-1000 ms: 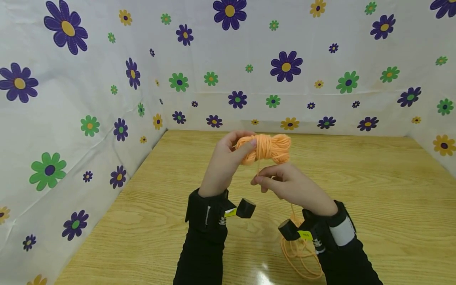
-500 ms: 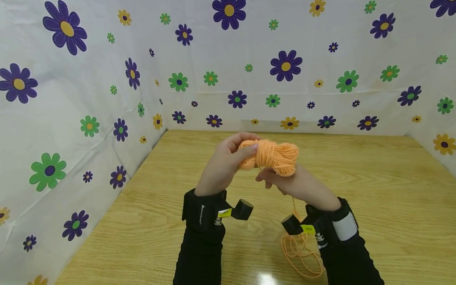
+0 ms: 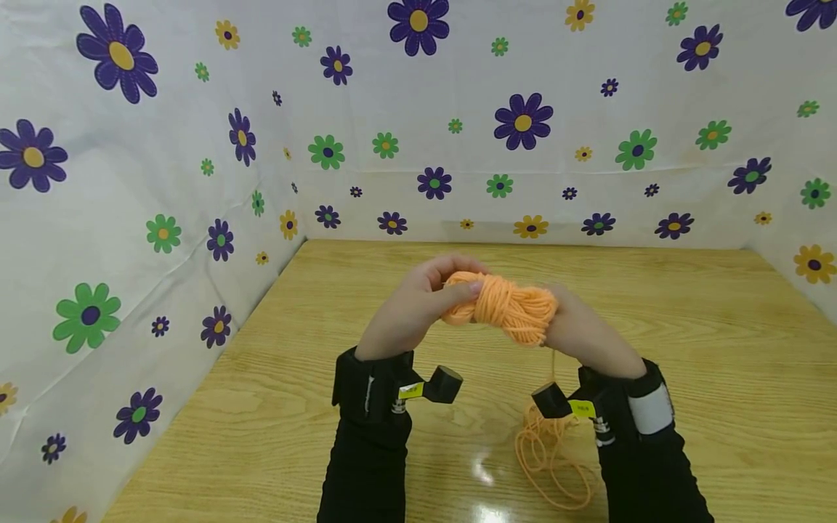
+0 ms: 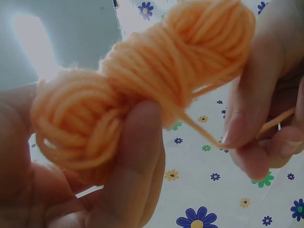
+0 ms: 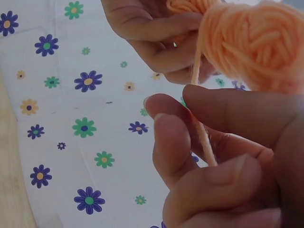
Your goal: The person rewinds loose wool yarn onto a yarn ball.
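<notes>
Left hand (image 3: pixel 412 311) aloft, gripping yarn bundle (image 3: pixel 500 305), right hand (image 3: pixel 588 330) pinching strand (image 4: pixel 202 129)

Yarn bundle (image 3: pixel 503 305): L end in L hand (image 3: pixel 408 309), R end just above R hand (image 3: pixel 585 330), over its fingers in head view. Strand (image 4: pixel 200 129) btwn hands, bundle to R fingertips. Loops (image 3: pixel 539 436) below R hand on table (image 3: pixel 294 363). Cloth (image 3: pixel 562 73) behind both hands, also L of L hand.
</notes>
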A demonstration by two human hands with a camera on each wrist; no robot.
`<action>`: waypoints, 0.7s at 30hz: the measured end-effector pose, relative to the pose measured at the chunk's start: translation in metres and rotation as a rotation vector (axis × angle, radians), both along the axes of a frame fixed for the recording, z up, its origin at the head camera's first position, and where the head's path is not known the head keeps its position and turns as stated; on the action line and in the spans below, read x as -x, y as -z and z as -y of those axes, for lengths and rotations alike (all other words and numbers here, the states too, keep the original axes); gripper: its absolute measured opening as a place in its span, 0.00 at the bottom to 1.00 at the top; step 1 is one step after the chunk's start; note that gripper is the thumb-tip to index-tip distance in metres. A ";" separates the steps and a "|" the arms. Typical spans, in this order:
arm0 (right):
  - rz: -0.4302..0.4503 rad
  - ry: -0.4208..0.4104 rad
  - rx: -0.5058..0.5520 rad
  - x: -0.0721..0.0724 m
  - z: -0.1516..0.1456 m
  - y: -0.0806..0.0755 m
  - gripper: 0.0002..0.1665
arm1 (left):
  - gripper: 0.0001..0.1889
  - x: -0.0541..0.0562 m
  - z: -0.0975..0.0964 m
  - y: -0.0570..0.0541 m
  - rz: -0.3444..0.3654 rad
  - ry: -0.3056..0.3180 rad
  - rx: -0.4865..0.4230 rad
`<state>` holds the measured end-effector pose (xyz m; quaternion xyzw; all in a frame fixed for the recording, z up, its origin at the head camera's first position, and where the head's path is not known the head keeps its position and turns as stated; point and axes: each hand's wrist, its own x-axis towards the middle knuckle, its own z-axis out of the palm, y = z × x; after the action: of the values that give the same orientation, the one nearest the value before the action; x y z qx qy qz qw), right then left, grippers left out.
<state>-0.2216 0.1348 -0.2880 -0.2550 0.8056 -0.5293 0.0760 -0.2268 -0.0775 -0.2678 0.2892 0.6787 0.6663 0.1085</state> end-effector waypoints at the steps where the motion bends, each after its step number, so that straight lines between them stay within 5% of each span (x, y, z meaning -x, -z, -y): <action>1: 0.001 -0.006 0.006 0.001 -0.001 0.000 0.08 | 0.14 0.000 0.000 0.000 0.000 0.004 0.002; 21: 0.034 0.066 0.016 -0.003 -0.011 -0.007 0.17 | 0.11 0.000 0.000 0.001 -0.046 0.152 0.165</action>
<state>-0.2189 0.1458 -0.2814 -0.2196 0.8079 -0.5423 0.0701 -0.2273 -0.0778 -0.2691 0.3453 0.7097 0.5910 0.1667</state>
